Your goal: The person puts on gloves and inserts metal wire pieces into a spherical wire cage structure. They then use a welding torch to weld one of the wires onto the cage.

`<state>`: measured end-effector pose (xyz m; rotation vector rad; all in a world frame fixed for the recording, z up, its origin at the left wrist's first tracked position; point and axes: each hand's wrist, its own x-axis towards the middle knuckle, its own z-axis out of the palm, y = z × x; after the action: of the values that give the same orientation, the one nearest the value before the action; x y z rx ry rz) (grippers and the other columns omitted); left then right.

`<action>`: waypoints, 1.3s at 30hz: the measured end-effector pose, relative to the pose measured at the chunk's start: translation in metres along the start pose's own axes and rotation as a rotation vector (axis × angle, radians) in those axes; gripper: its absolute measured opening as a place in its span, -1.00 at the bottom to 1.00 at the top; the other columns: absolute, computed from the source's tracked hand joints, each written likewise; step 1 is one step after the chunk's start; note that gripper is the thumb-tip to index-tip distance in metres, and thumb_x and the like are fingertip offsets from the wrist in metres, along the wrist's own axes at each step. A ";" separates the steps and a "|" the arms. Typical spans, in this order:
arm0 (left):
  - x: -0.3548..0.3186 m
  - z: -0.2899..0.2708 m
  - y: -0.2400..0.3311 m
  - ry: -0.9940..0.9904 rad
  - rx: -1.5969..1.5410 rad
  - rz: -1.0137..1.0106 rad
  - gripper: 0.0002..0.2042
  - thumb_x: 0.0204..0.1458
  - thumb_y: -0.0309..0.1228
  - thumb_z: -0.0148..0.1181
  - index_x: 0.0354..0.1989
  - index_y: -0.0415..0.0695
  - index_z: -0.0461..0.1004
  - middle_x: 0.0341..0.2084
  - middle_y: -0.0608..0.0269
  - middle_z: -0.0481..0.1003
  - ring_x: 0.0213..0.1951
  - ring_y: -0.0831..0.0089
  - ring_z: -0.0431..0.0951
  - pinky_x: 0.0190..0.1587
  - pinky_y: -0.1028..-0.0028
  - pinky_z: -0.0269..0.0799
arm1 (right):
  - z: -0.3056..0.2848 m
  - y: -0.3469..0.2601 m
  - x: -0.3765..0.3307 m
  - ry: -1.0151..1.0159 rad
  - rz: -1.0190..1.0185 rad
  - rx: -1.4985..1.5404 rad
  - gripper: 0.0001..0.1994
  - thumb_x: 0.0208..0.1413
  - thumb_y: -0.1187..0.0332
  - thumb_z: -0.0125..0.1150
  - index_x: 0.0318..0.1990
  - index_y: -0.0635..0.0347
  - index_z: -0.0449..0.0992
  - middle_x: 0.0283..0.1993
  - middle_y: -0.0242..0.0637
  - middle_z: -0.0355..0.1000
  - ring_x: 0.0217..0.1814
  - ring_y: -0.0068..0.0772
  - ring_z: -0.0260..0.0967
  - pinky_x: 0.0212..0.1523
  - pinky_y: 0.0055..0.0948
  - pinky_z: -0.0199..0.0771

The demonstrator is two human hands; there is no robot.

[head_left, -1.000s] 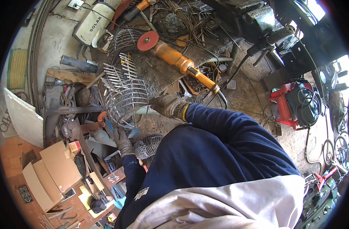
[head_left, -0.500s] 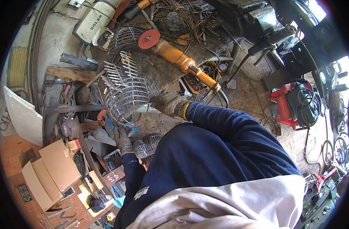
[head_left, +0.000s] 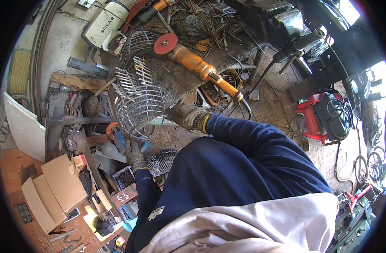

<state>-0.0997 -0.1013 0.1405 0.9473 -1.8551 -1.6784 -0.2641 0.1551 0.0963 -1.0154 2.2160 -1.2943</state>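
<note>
A curved frame of thin metal rods (head_left: 140,103), like a ribbed rack, lies on the bench ahead of me. My right hand (head_left: 188,116), in a grey knit work glove with a yellow cuff edge, is closed at the end of its bent wire loop. At the frame's near end is my left hand (head_left: 136,155), also gloved; its fingers seem closed on the rods, though they are partly hidden. Beyond my right hand rests an orange angle grinder (head_left: 195,64) with a red disc (head_left: 165,44), held by neither hand. A wire coil (head_left: 161,161) sits beside my left wrist.
Scrap rods (head_left: 209,25) pile up at the back. A heavy vise-like tool (head_left: 287,21) stands far right, with a red-framed machine (head_left: 314,116) below it. An open cardboard box (head_left: 62,185) is at left. A white case (head_left: 104,24) leans far left.
Both hands keep their places at the rod frame, and the grinder lies as before. Only the whole view has shifted very slightly.
</note>
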 end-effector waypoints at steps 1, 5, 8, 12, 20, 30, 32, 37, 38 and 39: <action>0.002 -0.003 -0.002 0.001 0.005 -0.002 -0.62 0.19 -0.31 0.18 0.11 -0.27 0.40 -0.07 0.15 0.51 -0.14 0.35 0.57 -0.12 0.35 0.57 | -0.002 -0.003 -0.001 -0.008 0.006 0.015 -0.68 0.26 0.16 -0.01 0.03 0.07 0.52 0.00 -0.19 0.52 0.26 -0.01 0.30 0.31 0.44 -0.93; 0.006 -0.006 -0.005 -0.047 0.042 -0.009 -0.61 0.19 -0.30 0.18 0.10 -0.28 0.40 -0.06 0.13 0.50 -0.15 0.35 0.58 -0.14 0.38 0.58 | -0.006 -0.009 -0.006 0.026 -0.004 0.060 -0.67 0.25 0.16 -0.01 0.06 0.05 0.51 0.02 -0.20 0.52 0.31 -0.05 0.26 0.33 0.41 -0.98; 0.005 -0.007 -0.006 -0.024 0.068 0.013 -0.61 0.19 -0.31 0.17 0.09 -0.30 0.40 -0.07 0.11 0.50 -0.17 0.35 0.58 -0.16 0.39 0.59 | -0.004 -0.009 -0.007 0.045 -0.008 0.059 -0.66 0.25 0.18 -0.02 0.10 0.04 0.50 0.04 -0.20 0.51 0.33 -0.06 0.24 0.33 0.41 -0.98; 0.009 -0.007 -0.009 -0.019 0.090 0.030 -0.60 0.19 -0.31 0.16 0.09 -0.33 0.38 -0.08 0.07 0.50 -0.19 0.34 0.59 -0.17 0.39 0.59 | -0.003 -0.008 -0.005 0.023 0.013 0.050 -0.64 0.24 0.21 -0.02 0.13 0.04 0.48 0.06 -0.17 0.50 0.33 -0.03 0.24 0.34 0.41 -0.95; 0.008 -0.007 -0.010 0.007 0.081 0.012 -0.59 0.20 -0.33 0.14 0.13 -0.34 0.35 -0.05 0.05 0.49 -0.18 0.33 0.59 -0.18 0.37 0.61 | -0.027 -0.038 -0.023 -0.022 0.060 0.012 -0.59 0.19 0.17 0.09 0.15 0.11 0.45 0.02 -0.03 0.48 0.11 -0.02 0.43 0.12 -0.16 0.40; 0.003 -0.003 -0.004 -0.016 0.082 0.003 -0.59 0.20 -0.30 0.14 0.13 -0.30 0.37 -0.07 0.07 0.50 -0.18 0.34 0.59 -0.18 0.37 0.61 | -0.028 -0.034 -0.027 -0.001 0.063 0.072 -0.58 0.26 0.10 0.04 0.15 0.14 0.45 0.08 -0.03 0.46 0.16 -0.01 0.39 0.17 -0.18 0.37; 0.002 -0.005 -0.004 0.007 0.086 -0.005 -0.60 0.20 -0.30 0.14 0.13 -0.29 0.38 -0.07 0.08 0.50 -0.17 0.34 0.59 -0.18 0.37 0.61 | -0.028 -0.036 -0.028 -0.007 0.064 0.074 -0.58 0.27 0.09 0.04 0.15 0.13 0.45 0.09 -0.04 0.45 0.16 -0.01 0.39 0.18 -0.19 0.36; 0.001 0.000 -0.002 0.017 0.081 0.003 -0.60 0.21 -0.29 0.12 0.13 -0.28 0.37 -0.08 0.09 0.51 -0.16 0.34 0.60 -0.19 0.37 0.62 | -0.028 -0.035 -0.033 0.059 0.032 0.046 -0.59 0.27 0.10 0.03 0.15 0.11 0.46 0.07 -0.05 0.47 0.12 -0.03 0.43 0.14 -0.20 0.40; 0.001 -0.001 -0.003 0.004 0.078 0.005 -0.60 0.21 -0.29 0.12 0.14 -0.27 0.37 -0.09 0.08 0.52 -0.17 0.33 0.60 -0.20 0.37 0.62 | -0.030 -0.036 -0.036 0.051 0.049 0.068 -0.60 0.26 0.10 0.03 0.15 0.10 0.46 0.04 -0.06 0.48 0.09 -0.04 0.44 0.11 -0.20 0.42; 0.002 -0.003 -0.005 -0.009 0.075 0.008 -0.60 0.21 -0.30 0.12 0.14 -0.27 0.37 -0.09 0.08 0.52 -0.18 0.33 0.60 -0.20 0.37 0.62 | -0.033 -0.038 -0.039 0.043 0.066 0.089 -0.60 0.26 0.11 0.04 0.15 0.08 0.47 0.02 -0.06 0.49 0.06 -0.05 0.46 0.09 -0.19 0.43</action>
<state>-0.0980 -0.1050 0.1361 0.9618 -1.9373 -1.6215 -0.2433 0.1915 0.1446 -0.8821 2.1833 -1.3842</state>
